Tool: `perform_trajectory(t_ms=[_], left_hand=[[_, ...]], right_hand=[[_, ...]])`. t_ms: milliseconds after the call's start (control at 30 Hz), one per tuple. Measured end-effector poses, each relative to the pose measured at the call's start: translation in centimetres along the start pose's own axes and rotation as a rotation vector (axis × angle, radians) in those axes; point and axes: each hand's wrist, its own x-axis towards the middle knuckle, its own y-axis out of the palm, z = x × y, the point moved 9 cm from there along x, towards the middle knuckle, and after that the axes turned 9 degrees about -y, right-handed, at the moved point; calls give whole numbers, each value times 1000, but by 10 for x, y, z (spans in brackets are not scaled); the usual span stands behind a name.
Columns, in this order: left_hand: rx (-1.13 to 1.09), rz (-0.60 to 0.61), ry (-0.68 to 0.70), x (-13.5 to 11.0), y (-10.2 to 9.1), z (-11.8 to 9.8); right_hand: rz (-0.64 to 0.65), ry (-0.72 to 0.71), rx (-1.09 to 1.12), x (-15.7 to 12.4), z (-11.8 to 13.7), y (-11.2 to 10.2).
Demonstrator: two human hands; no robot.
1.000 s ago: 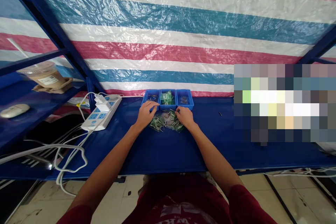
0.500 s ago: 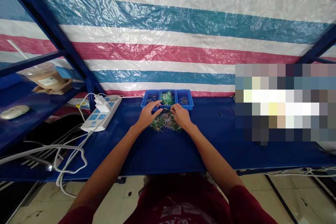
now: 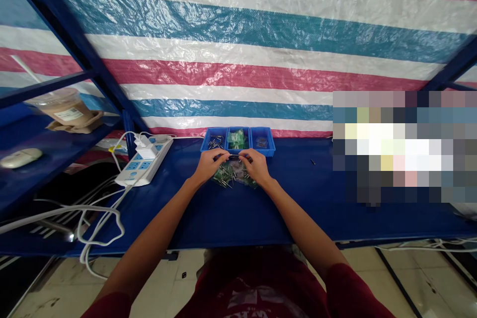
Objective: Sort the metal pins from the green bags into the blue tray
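Between my two hands stretches a thin metal rod [image 3: 234, 155], too small to tell its exact kind. My left hand [image 3: 209, 165] is closed in a pinch at its left end. The right end is pinched by the fingers of my right hand [image 3: 257, 165]. Just below them on the table lies a pile of slim metal pieces [image 3: 224, 179] mixed with small green and clear plastic bags [image 3: 238, 168]. Behind my fingers stands a blue three-part tray [image 3: 275, 149]. Its left part has loose metal pieces [image 3: 215, 142], the middle green packets [image 3: 237, 138], the right clear packets [image 3: 261, 142].
A white power strip [image 3: 143, 165] with plugs and tangled white cables [image 3: 100, 218] lies left on the blue table [image 3: 231, 218]. One small dark metal piece [image 3: 313, 162] lies to the right. A lidded drink cup [image 3: 65, 109] and a mouse [image 3: 21, 158] are on the left shelf.
My left hand has gone from spread fingers near the tray to a pinch on the rod's left end. My right hand stays nearly in place, still gripping the rod.
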Motion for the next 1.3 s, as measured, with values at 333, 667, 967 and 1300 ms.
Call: perform_trajectory(t_ms=[333,667,967,1300], left_hand=[[-165,28,-124,0,3,10],[-183,45,-121,0,2,6],[-248,26,-168,-1,2,11],[-331,-3,-179,-2,5,15]], right_hand=[[-48,8,60,2,6,-6],[26,86,97,0,3,2],[44,79,66,-1,2,6],[20,126,61,-2,-1,3]])
